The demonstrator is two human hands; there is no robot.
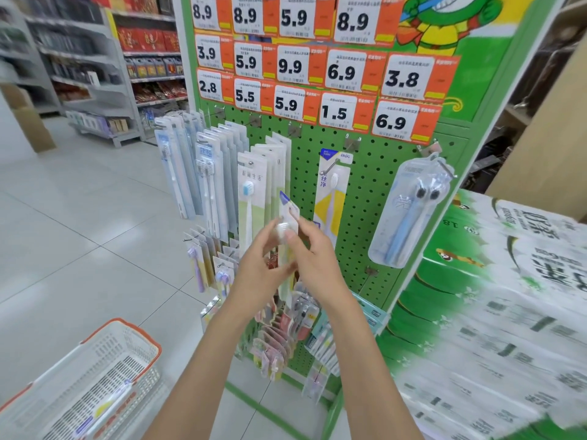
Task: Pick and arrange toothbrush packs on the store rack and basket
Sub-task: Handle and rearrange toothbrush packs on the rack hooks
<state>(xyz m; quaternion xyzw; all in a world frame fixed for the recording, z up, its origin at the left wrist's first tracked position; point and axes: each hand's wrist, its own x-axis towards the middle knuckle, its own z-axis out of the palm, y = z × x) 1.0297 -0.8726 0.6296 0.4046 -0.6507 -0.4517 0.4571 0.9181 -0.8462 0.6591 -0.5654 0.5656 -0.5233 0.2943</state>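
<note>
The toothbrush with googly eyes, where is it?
In the head view, the googly-eyed toothbrush hangs on the right of the green rack, between the yellow pack and the stacked white bundles.

Price tags [290, 65], orange-edged, on green pegboard rack [374, 185].
Top row: 8.9, 8.9, 5.9, 8.9.
Second: 3.9, 5.9, 9.9, 6.9, 3.8.
Third: 2.8, 5.5, 5.9, 1.5, 6.9 (small print, barcodes illegible).
"FROG" on blue header of hanging toothbrush pack [332, 198].
"18", upside down, on wrapped paper bales [508, 296] at right.
</note>
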